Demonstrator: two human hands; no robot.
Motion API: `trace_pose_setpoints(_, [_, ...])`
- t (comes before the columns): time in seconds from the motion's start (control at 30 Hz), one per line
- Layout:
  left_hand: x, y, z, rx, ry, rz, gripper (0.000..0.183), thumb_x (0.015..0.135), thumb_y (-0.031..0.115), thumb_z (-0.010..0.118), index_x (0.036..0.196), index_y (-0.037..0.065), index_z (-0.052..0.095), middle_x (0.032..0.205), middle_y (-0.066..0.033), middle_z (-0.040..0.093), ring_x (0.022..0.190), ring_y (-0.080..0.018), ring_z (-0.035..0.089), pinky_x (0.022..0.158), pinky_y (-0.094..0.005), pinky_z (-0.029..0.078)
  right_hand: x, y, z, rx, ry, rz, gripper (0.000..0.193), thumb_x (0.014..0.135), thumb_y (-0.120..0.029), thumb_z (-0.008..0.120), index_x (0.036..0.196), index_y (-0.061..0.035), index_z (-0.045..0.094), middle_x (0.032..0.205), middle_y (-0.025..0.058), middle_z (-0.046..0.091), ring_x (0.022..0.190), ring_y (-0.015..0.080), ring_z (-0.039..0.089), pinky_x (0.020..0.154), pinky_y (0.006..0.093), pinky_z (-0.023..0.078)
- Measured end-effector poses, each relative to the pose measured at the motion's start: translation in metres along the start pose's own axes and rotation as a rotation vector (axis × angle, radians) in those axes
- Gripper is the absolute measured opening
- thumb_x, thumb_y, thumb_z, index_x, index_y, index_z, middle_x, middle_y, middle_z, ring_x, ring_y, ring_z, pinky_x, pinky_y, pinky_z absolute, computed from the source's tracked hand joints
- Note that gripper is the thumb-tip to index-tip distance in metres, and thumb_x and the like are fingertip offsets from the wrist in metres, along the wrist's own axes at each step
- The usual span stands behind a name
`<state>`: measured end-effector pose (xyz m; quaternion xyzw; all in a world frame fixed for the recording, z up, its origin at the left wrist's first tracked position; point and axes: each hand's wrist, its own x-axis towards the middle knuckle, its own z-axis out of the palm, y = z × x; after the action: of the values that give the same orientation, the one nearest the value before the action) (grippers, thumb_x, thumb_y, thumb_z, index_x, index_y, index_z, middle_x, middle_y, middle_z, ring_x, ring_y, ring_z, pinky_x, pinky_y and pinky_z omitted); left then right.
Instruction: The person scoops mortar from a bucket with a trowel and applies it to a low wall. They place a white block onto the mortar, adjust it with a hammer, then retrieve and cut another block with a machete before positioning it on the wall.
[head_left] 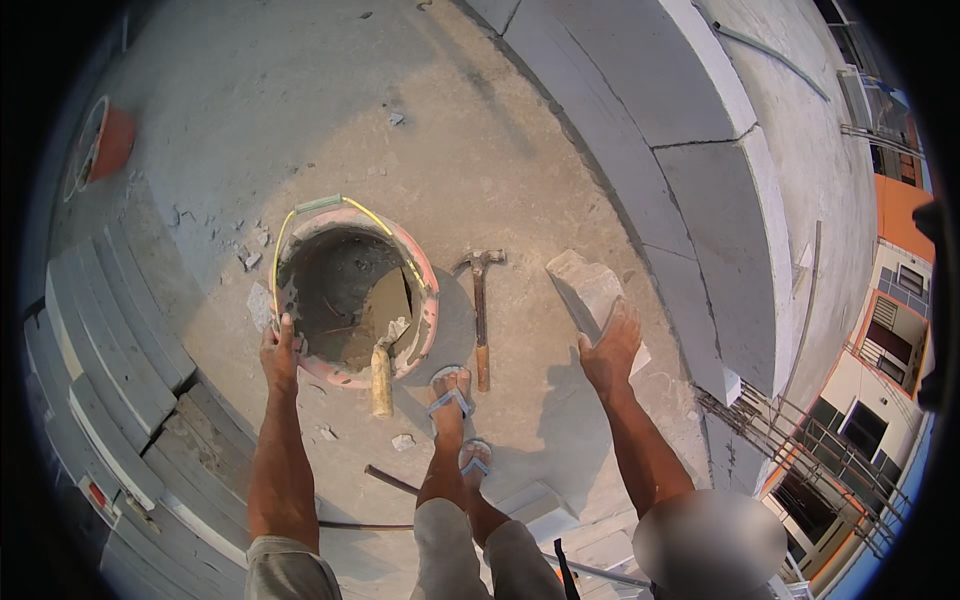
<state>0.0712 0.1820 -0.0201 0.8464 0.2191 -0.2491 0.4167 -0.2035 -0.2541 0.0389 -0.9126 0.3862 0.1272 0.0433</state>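
Observation:
A pinkish-red bucket (428, 262) with a yellow wire handle (375, 217) stands on the ground, grey wet mortar (335, 265) inside it. My left hand (281, 352) is closed on the bucket's near-left rim, by the lower end of the handle. Resting in the bucket is a mortar-smeared trowel (388, 300), its pale wooden grip (381, 385) leaning out over the near rim. My right hand (612, 352) grips the near end of a pale grey block (585, 285), thumb and fingers on either side. Between bucket and block lies a claw hammer (481, 320), head away from me.
Large grey blocks form a low wall (680, 190) on the right. Stacked grey slabs (120, 340) fill the left side. An orange bucket (112, 143) lies tipped at far left. Rubble pieces (250, 258) and a dark rod (390, 480) lie about. My sandalled feet (450, 395) stand near the hammer.

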Motion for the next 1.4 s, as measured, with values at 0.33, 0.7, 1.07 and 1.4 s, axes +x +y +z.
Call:
trace_pose_setpoints(0.33, [-0.063, 0.061, 0.028, 0.214, 0.066, 0.376, 0.057, 0.088, 0.055, 0.062, 0.075, 0.0, 0.053, 0.065, -0.0113, 0.054, 0.063, -0.0209, 0.05, 0.063, -0.0383, 0.044, -0.042, -0.241, 0.009, 0.394, -0.869, 0.037, 0.084, 0.088, -0.051, 0.058, 0.133, 0.0172, 0.036, 0.107, 0.0295, 0.065, 0.105, 0.0385, 0.064, 0.088, 0.045, 0.051])
trace_pose_setpoints(0.7, [-0.093, 0.086, 0.075, 0.084, 0.022, 0.533, 0.073, 0.089, 0.059, 0.058, 0.129, -0.001, 0.053, 0.102, -0.0232, 0.068, 0.095, -0.0379, 0.067, 0.081, -0.0409, 0.051, 0.031, -0.189, -0.038, -0.006, -0.819, -0.616, 0.04, 0.082, -0.023, 0.061, 0.111, 0.0028, 0.063, 0.104, 0.0198, 0.068, 0.093, 0.0333, 0.068, 0.078, 0.0417, 0.054])
trace_pose_setpoints(1.07, [-0.123, 0.088, 0.102, 0.06, -0.021, 0.634, 0.073, 0.084, 0.062, 0.062, 0.126, 0.001, 0.059, 0.102, -0.0232, 0.069, 0.1, -0.0379, 0.066, 0.083, -0.0414, 0.051, 0.011, -0.165, 0.032, -0.26, -0.381, -0.66, 0.02, 0.09, -0.016, 0.055, 0.105, -0.0046, 0.064, 0.095, 0.0131, 0.07, 0.087, 0.0242, 0.07, 0.068, 0.0343, 0.057])
trace_pose_setpoints(1.4, [-0.15, 0.072, 0.13, 0.081, 0.068, 0.713, 0.073, 0.083, 0.06, 0.063, 0.128, 0.003, 0.058, 0.103, -0.0248, 0.068, 0.099, -0.0391, 0.066, 0.086, -0.0432, 0.049, -0.074, -0.125, 0.021, 0.252, -0.576, -0.724, 0.026, 0.078, -0.012, 0.064, 0.098, 0.0035, 0.057, 0.089, 0.0252, 0.067, 0.087, 0.0365, 0.068, 0.073, 0.0434, 0.054])
